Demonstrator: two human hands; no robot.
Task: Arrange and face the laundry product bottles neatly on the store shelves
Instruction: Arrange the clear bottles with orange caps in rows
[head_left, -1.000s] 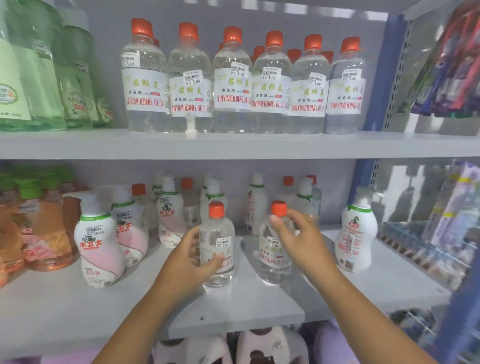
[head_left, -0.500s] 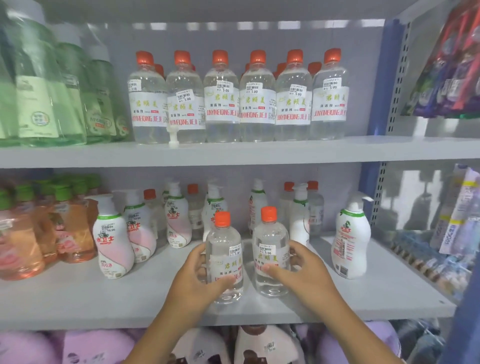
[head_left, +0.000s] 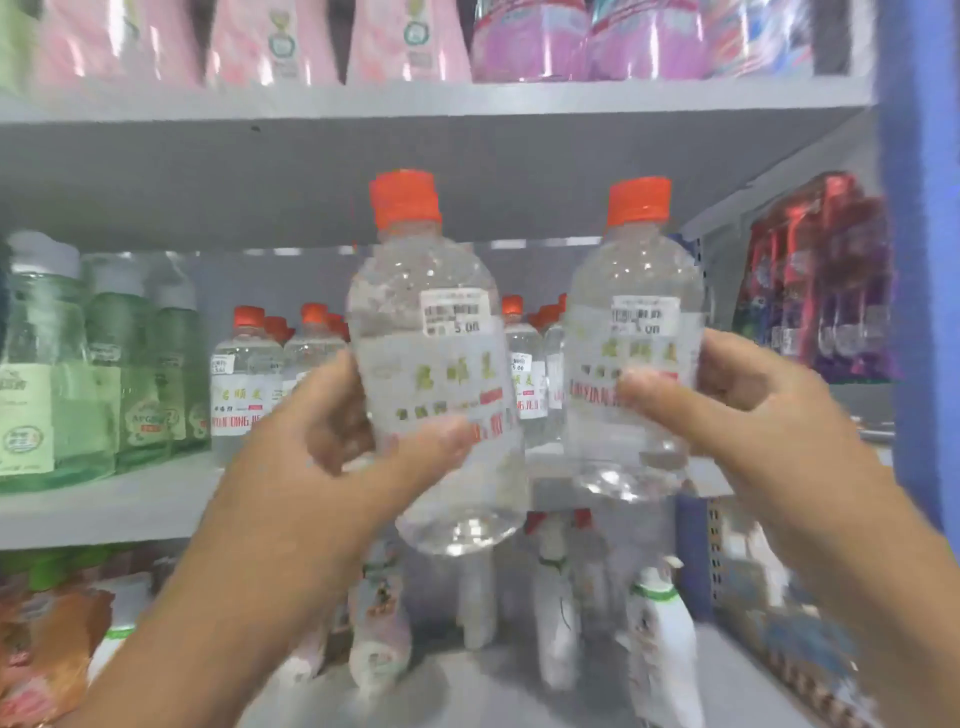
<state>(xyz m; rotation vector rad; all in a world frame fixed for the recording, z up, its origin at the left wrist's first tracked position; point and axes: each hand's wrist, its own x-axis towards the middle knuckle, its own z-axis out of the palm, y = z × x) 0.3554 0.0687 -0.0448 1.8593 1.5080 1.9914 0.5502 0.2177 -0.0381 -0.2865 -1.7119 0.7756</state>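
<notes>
Item: two clear plastic bottles with orange screw caps and white printed labels, each with a price sticker, both held in the air in front of the middle grey shelf (head_left: 104, 499). The left clear bottle (head_left: 436, 374) sits in the left hand (head_left: 322, 457), fingers and thumb curled round its lower body; it leans slightly, base towards the viewer. The right clear bottle (head_left: 631, 364) is gripped by the right hand (head_left: 753, 410), thumb across the label, fingers behind. The two bottles are just beside each other, labels facing the viewer. Stock behind: a row of matching orange-capped clear bottles (head_left: 244, 384) on the middle shelf, at least five caps visible, the rest hidden by the held pair. To the left, three green-tinted bottles with pale caps (head_left: 109, 364). Below, several white pump bottles (head_left: 660, 639), blurred, count uncertain. Above, pink and purple refill pouches (head_left: 415, 41), at least five. Risks, as judged: each bottle is carried one-handed on smooth plastic, so a loose grip could drop one onto the pump bottles below; pushing both in together could knock over the standing row or leave labels turned off-face.
</notes>
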